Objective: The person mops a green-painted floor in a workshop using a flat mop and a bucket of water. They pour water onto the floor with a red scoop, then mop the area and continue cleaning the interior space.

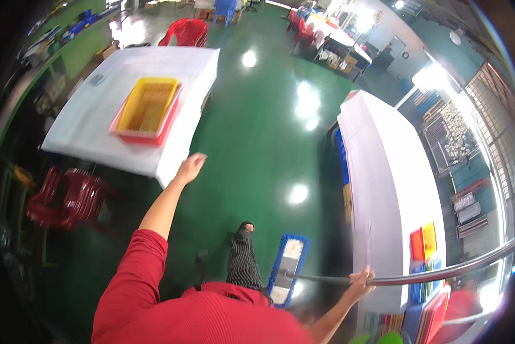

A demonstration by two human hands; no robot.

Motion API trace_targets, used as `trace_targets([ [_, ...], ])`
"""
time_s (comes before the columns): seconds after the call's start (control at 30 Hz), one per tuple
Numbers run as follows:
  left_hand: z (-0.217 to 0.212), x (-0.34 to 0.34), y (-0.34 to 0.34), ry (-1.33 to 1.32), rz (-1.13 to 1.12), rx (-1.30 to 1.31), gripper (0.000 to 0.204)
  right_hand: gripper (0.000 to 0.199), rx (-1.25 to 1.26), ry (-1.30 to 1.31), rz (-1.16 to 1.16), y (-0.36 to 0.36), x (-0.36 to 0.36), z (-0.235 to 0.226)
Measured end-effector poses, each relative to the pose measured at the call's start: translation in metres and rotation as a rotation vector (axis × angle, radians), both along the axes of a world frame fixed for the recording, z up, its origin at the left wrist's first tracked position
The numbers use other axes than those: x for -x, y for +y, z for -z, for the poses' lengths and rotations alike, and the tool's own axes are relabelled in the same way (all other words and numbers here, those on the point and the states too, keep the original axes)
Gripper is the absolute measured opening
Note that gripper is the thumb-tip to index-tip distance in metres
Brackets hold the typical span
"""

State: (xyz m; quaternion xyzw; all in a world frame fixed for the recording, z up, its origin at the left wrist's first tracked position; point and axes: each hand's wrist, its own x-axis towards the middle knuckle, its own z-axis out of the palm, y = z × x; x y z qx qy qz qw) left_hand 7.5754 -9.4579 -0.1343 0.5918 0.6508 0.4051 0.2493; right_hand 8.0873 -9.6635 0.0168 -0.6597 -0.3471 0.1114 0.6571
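My left hand (189, 167): arm stretched forward, fingers loosely spread, holding nothing, near the white table (79, 123) corner | my right hand (360, 282): wrapped around the metal mop handle (441, 272) | flat mop head (289, 266) on green floor (257, 132) beside my foot (244, 229)

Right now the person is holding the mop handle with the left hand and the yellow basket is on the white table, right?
Not quite. The head view shows the right hand gripping the mop handle; the left hand is open in the air. The yellow basket does sit on the white table.
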Motion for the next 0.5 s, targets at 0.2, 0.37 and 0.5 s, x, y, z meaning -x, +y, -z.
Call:
trace_targets([
  [0.2,0.08,-0.006,0.232,-0.278,-0.13,0.048,0.028,0.039,0.201,-0.007,-0.142,0.297,0.019,0.026],
  [0.37,0.287,0.03,0.041,0.331,0.308,1.071,0.038,0.042,0.305,0.04,-0.331,0.542,0.052,0.001],
  [0.5,0.232,0.077,0.113,0.356,0.269,1.494,0.037,0.042,0.396,-0.091,-0.302,0.736,0.083,-0.007],
])
